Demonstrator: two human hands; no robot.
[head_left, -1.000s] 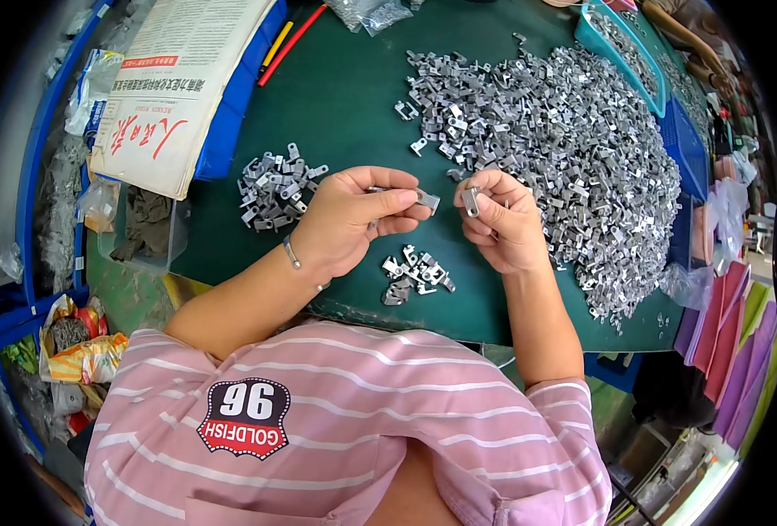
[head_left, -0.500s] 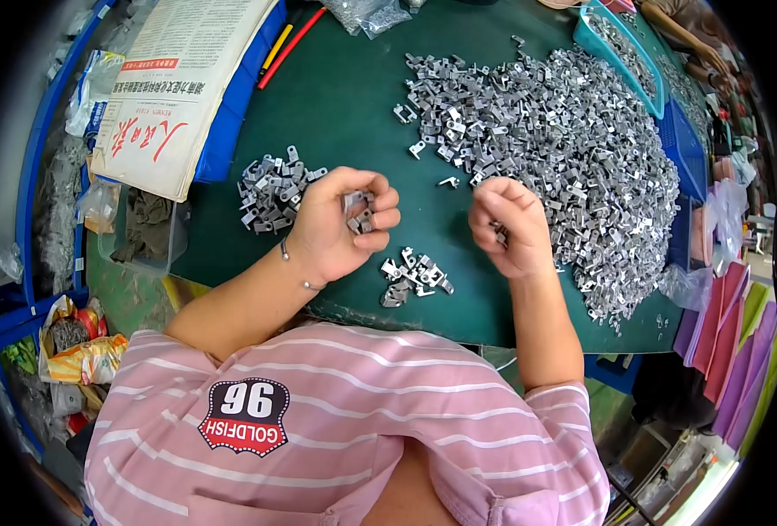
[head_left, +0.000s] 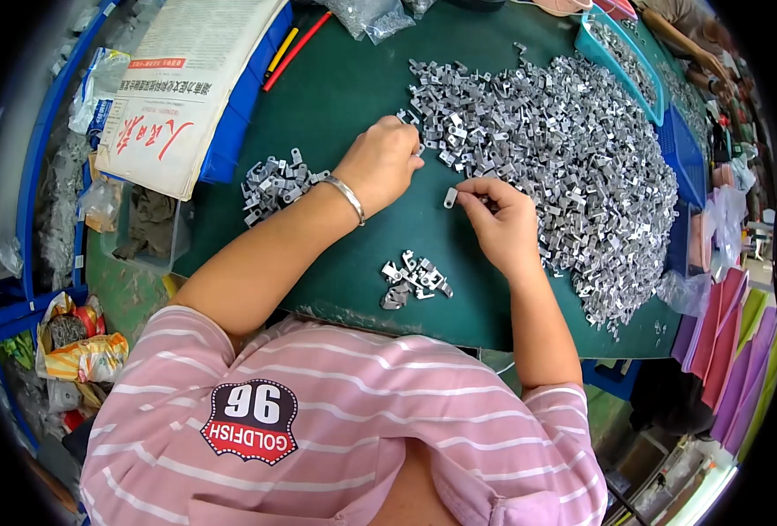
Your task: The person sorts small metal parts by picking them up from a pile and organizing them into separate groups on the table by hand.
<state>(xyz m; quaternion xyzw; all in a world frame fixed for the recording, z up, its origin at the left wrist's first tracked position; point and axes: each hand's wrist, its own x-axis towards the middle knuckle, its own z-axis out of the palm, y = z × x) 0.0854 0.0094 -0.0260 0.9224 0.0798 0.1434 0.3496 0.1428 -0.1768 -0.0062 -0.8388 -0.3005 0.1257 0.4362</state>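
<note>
Fingers [head_left: 485, 186] of the right hand [head_left: 509, 232]: thumb and forefinger pressed together, clamped on one end of a small metal bracket [head_left: 450, 198]. The bracket projects from the fingertips toward the left hand [head_left: 378, 165], with a hole visible in its plate. The other right fingers are curled toward the palm.

Left-hand fingers: bent and drawn close together, backs upward, at the near-left margin of the large bracket pile [head_left: 572, 184]. Metal shows beside the fingertips; whether they are clamped on it cannot be told. A metal bangle [head_left: 347, 199] encircles the left wrist.

Positions relative to the fingers: the large pile extends right of and beyond both sets. A small cluster of metal parts [head_left: 416, 282] lies between them and the wearer's body, on the green table [head_left: 340, 272]. A second bracket heap [head_left: 274, 181] lies left of the left fingers. Farther left and beyond are the newspapers [head_left: 173, 105], the red pen [head_left: 296, 53] and the yellow pen [head_left: 281, 51].
</note>
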